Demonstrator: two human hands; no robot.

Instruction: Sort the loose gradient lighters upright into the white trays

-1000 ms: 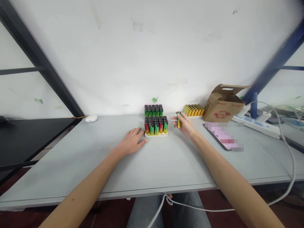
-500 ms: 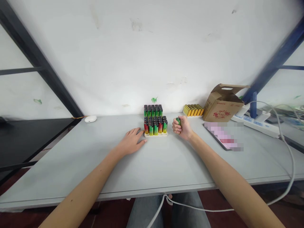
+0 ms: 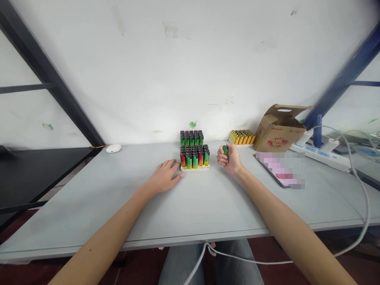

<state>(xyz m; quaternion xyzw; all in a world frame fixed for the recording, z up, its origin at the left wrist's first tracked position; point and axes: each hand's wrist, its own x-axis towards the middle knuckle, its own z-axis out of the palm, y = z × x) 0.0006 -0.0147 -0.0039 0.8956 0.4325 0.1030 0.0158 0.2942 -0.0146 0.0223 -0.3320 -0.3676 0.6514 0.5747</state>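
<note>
My right hand [image 3: 230, 159] is closed around a green lighter [image 3: 225, 150], held upright a little above the table, right of the front tray; its lower part is hidden by my fingers. My left hand [image 3: 165, 176] lies flat on the table with its fingers apart, beside the left edge of a white tray [image 3: 196, 169]. Red, green and yellow lighters [image 3: 195, 161] with black tops stand in rows in that tray. Behind it is another block of green lighters [image 3: 191, 139], close to the wall.
Yellow lighters [image 3: 242, 137] stand in a tray at the back right, next to an open cardboard box [image 3: 277, 134]. A blurred flat pink item [image 3: 276, 170], a power strip [image 3: 320, 156] and white cables lie to the right. A small white case [image 3: 113, 148] sits at the back left.
My right hand has shifted very slightly to the right with the lighter, which now tilts a little differently. My left hand and the trays stay where they were.
</note>
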